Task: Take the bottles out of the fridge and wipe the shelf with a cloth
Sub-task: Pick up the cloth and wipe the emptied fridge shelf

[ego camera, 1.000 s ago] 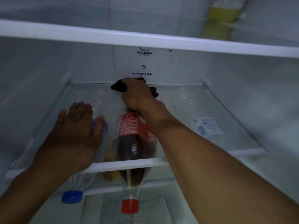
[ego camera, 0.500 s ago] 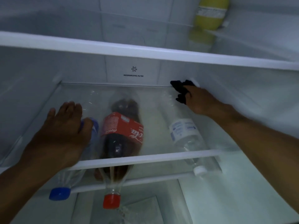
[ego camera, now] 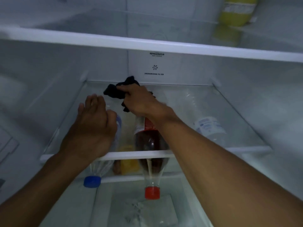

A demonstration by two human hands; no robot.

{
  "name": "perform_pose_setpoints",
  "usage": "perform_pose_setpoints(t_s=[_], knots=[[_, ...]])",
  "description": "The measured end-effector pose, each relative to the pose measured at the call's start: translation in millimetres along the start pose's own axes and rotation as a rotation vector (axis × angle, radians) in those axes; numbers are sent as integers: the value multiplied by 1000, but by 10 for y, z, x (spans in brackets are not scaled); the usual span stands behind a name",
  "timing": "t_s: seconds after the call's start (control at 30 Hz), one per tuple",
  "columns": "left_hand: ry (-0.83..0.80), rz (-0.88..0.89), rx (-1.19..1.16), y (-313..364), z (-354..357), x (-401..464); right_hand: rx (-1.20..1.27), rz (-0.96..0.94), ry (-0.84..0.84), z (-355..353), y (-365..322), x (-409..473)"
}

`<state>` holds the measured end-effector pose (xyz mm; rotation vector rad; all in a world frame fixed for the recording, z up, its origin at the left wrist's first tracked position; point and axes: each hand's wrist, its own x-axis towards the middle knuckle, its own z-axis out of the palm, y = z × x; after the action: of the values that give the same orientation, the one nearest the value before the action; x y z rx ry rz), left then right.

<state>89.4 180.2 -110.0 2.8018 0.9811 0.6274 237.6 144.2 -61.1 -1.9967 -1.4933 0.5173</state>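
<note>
1. On the glass shelf [ego camera: 229, 115], near the back wall, the right hand [ego camera: 141, 100] is closed around a black cloth [ego camera: 114, 92].
2. The left hand [ego camera: 93, 126] lies open and flat on the shelf.
3. The bottles appear to lie underneath the glass: a cola bottle [ego camera: 150, 145], a blue-capped bottle [ego camera: 93, 179] and a clear bottle [ego camera: 209, 126].
4. The cloth looks soft and light; bunched in the fist seems the best hold, palm pressing down.

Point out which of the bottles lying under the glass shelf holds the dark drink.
The middle bottle, with the red cap and red label. The blue-capped bottle to its left and the white-labelled bottle to its right are clear.
</note>
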Motion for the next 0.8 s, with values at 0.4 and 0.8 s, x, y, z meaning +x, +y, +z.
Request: perform_pose_setpoints(t_s=[0.4,0.8], knots=[[-34,32,110,67,-103,-106,-255,281,259,-973,958,-1323],[-45,-9,33,128,-106,-78,-152,16,140,92,-87,-495]])
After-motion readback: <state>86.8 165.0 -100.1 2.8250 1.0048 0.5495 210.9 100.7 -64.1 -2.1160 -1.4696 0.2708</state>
